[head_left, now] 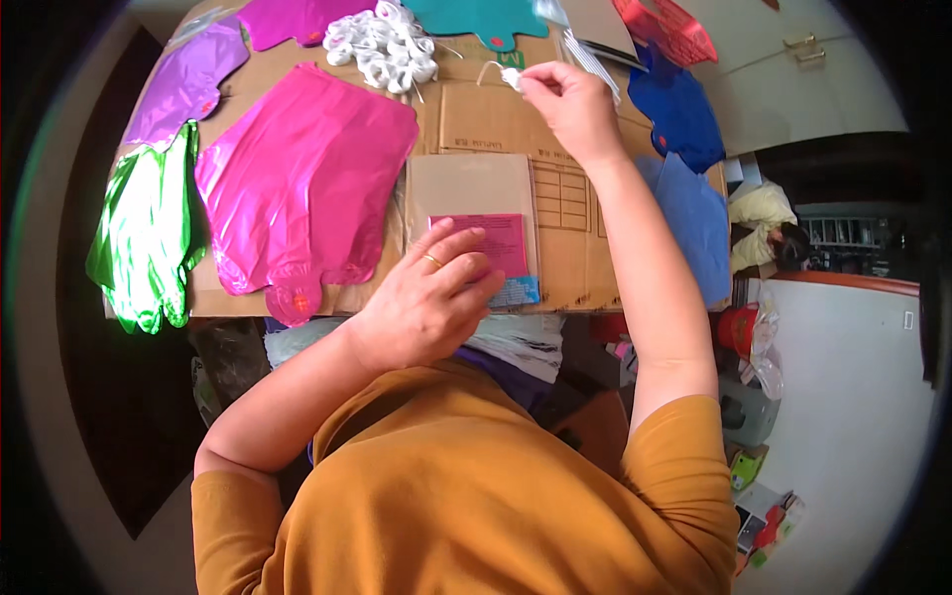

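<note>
My left hand (431,297) rests with fingers spread on a clear flat packet (474,198) that holds a pink card and lies on the cardboard work surface (496,119). A ring shows on one finger. My right hand (570,104) is raised farther back and pinches a small white ribbon piece (506,74) between its fingertips. A heap of white ribbon bundles (382,45) lies just left of that hand. A flat pink foil balloon (302,183) lies to the left of the packet.
Flat foil balloons ring the cardboard: green (149,238) and purple (188,79) at the left, magenta (288,18) and teal (476,18) at the back, blue ones (684,119) and a red one (669,28) at the right. Bags and clutter sit on the floor at the right.
</note>
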A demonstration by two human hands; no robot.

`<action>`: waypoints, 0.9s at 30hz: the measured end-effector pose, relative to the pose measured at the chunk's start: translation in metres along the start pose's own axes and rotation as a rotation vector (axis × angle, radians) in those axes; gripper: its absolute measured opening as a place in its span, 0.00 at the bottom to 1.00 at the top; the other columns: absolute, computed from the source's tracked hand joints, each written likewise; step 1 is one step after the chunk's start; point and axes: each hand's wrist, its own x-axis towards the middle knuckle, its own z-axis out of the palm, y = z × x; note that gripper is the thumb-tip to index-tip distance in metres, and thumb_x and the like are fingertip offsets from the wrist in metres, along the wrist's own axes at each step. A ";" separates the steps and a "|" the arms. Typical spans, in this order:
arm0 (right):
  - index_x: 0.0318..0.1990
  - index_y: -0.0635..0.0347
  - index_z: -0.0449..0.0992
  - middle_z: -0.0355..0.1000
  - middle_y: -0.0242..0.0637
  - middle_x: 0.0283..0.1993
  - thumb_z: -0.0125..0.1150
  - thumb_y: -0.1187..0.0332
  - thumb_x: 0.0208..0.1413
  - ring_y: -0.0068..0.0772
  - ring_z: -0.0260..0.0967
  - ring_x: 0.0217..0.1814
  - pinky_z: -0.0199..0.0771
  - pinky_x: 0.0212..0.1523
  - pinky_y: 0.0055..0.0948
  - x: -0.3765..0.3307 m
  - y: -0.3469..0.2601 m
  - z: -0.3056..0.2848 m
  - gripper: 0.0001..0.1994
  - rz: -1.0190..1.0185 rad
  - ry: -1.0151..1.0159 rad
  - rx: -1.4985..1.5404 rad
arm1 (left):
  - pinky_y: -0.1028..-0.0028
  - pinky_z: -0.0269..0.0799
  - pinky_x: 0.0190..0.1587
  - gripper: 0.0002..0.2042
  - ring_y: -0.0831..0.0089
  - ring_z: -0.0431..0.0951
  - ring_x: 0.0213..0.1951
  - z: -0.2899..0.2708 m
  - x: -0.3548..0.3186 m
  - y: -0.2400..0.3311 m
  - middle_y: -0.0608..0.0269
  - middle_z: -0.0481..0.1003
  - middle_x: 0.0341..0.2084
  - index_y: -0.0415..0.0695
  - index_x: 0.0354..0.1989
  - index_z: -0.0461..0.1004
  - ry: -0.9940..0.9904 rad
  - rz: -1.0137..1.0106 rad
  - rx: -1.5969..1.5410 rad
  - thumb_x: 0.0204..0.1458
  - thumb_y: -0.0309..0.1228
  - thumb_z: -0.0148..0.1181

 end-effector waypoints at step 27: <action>0.35 0.64 0.76 0.76 0.36 0.29 0.61 0.64 0.59 0.22 0.74 0.30 0.75 0.34 0.22 -0.267 -0.087 0.030 0.10 0.819 0.021 0.893 | 0.73 0.76 0.41 0.09 0.76 0.78 0.33 0.011 -0.075 0.044 0.62 0.78 0.32 0.37 0.44 0.74 0.000 -1.239 -1.571 0.57 0.27 0.58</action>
